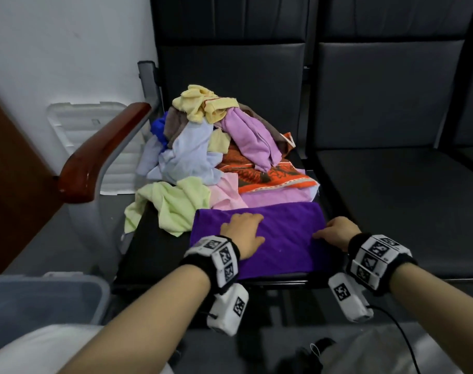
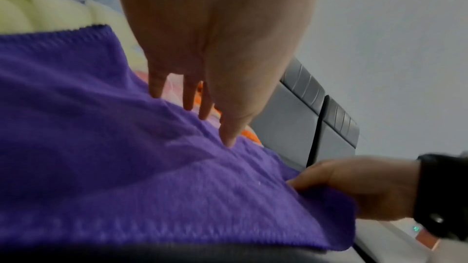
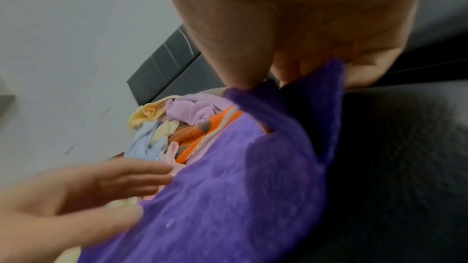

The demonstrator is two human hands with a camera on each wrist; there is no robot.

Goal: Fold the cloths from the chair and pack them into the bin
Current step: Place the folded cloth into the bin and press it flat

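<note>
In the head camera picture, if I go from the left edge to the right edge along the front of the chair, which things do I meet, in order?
Bin → light green cloth → left hand pressing flat on the purple cloth → right hand pinching that cloth's right edge → the neighbouring dark seat.

We're pretty sure this is a waiting room or office lobby, not someone's home. What gives it away is the row of joined black padded seats point(image 1: 378, 184) with a metal frame and a glossy wooden armrest point(image 1: 95, 152) at the end. There's a plain white wall point(image 1: 54, 49) behind and grey floor underneath. The brown panel point(image 1: 6, 184) on the far left might be a door, hard to tell.
</note>
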